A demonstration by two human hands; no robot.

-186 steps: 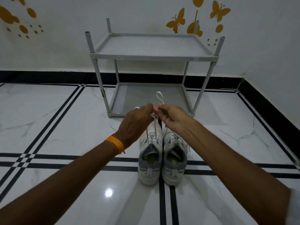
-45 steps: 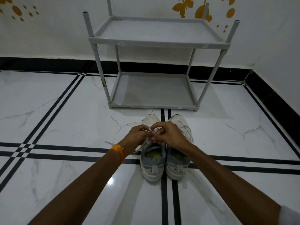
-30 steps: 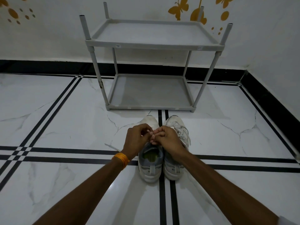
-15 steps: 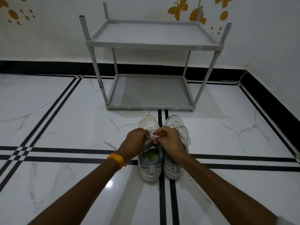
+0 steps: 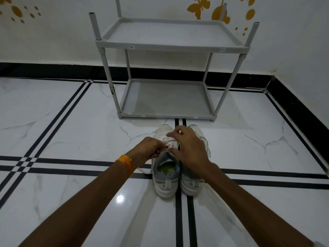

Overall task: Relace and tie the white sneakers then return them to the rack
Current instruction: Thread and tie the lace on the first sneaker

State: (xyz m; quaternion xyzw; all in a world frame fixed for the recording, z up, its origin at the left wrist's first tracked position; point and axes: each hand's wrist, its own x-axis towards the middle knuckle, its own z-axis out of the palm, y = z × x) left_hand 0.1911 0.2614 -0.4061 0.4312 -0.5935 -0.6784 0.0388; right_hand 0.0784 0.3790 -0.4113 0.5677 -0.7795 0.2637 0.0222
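Two white and grey sneakers stand side by side on the floor, heels toward me. The left sneaker (image 5: 166, 177) shows a green insole. The right sneaker (image 5: 192, 184) is partly covered by my right arm. My left hand (image 5: 148, 150) is closed on the white lace (image 5: 170, 141) at the tongue of the left sneaker. My right hand (image 5: 187, 147) hovers over the same laces with fingers spread, its thumb and index near the lace loops. Whether it grips the lace is not clear. The grey two-shelf rack (image 5: 167, 102) stands just beyond the toes, both shelves bare.
The floor is glossy white marble with black stripe lines (image 5: 71, 161). A black skirting (image 5: 293, 107) runs along the back and right walls, forming a corner at the right. An orange band (image 5: 126, 164) sits on my left wrist.
My right hand has opened and reached forward over the left sneaker's laces. My left hand stays closed on the lace. The sneakers have not moved.
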